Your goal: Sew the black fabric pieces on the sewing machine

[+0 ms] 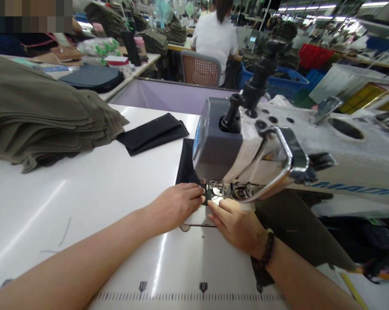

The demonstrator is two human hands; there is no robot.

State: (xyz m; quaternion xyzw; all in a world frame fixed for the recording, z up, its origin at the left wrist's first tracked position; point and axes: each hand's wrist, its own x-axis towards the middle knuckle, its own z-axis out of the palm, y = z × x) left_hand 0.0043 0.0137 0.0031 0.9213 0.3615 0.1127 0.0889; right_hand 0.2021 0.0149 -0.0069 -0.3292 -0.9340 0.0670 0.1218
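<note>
A grey and white sewing machine stands on the white table. A piece of black fabric lies under its presser foot and runs back behind the machine head. My left hand lies flat on this fabric just left of the foot, fingers stretched toward the needle. My right hand, with a dark bead bracelet at the wrist, presses down at the fabric's near edge below the foot, fingers together. Whether it pinches the cloth I cannot make out.
A tall stack of olive cloth pieces fills the table's left. A folded black piece lies behind my left hand. A ruler scale marks the front edge. A person in white sits at a station beyond.
</note>
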